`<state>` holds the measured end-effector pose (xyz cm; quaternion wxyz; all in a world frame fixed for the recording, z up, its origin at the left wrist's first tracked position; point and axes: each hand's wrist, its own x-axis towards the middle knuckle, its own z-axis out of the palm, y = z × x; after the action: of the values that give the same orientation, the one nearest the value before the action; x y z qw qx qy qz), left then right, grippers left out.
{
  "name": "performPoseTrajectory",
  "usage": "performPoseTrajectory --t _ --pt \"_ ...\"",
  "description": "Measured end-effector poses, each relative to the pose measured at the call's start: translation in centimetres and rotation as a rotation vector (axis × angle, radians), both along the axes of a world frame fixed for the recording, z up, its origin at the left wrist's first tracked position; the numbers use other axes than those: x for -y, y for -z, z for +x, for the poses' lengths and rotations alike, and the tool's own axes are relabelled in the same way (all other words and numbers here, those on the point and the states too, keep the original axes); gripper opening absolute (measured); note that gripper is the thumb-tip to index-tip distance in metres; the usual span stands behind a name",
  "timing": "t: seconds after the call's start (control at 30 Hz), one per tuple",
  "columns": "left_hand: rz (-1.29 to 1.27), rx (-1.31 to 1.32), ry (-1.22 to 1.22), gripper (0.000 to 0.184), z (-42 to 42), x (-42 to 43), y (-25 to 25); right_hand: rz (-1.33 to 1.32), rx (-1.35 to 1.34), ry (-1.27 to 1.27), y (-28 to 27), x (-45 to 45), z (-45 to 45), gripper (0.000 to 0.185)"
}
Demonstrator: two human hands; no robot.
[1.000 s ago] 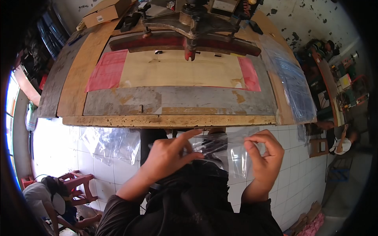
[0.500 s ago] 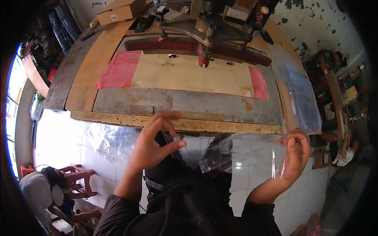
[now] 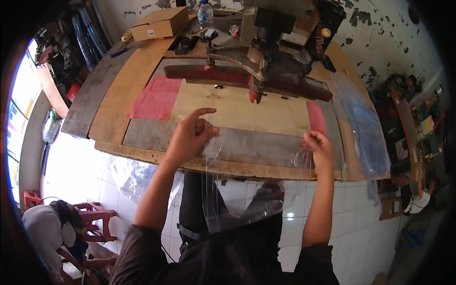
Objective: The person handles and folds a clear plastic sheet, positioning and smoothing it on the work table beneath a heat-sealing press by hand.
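The largest thing is the worktable, and its front edge is before the person's lap. On it lies flat a pale mat with pink pieces at both ends. Over the rear part of this mat is a long red beam, so the front part is open to the hands. Plastic covers lie on the table's right side, probably to be within easy reach.

Smaller is the clear plastic sheet. It hangs between the hands, over the table's front edge and down before the lap. The hands are well apart, I think in order that its upper edge is straight. The right hand pinches this edge narrowly, with thumb and fingers together. The left hand is at the other end, its index finger wide from the thumb; whether it really grips there, I cannot tell.
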<state>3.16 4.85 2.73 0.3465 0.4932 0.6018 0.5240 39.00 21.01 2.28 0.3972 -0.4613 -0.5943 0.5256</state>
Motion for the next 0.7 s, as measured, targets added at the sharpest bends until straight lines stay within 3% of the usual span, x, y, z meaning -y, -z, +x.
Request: performPoseTrajectory --t 0.07,0.37,0.7 --pt "-0.008 -0.011 -0.045 0.049 0.1 0.4 0.7 0.015 0.0 -0.021 2.4 -0.7 0.0 0.024" --pt "0.062 0.048 -0.134 0.037 0.8 0.3 1.2 0.058 -0.058 0.086 1.4 0.9 -0.2 0.024" --pt "-0.012 0.082 -0.037 0.041 0.6 0.5 1.0 0.076 -0.129 0.06 1.5 0.8 0.2 0.022"
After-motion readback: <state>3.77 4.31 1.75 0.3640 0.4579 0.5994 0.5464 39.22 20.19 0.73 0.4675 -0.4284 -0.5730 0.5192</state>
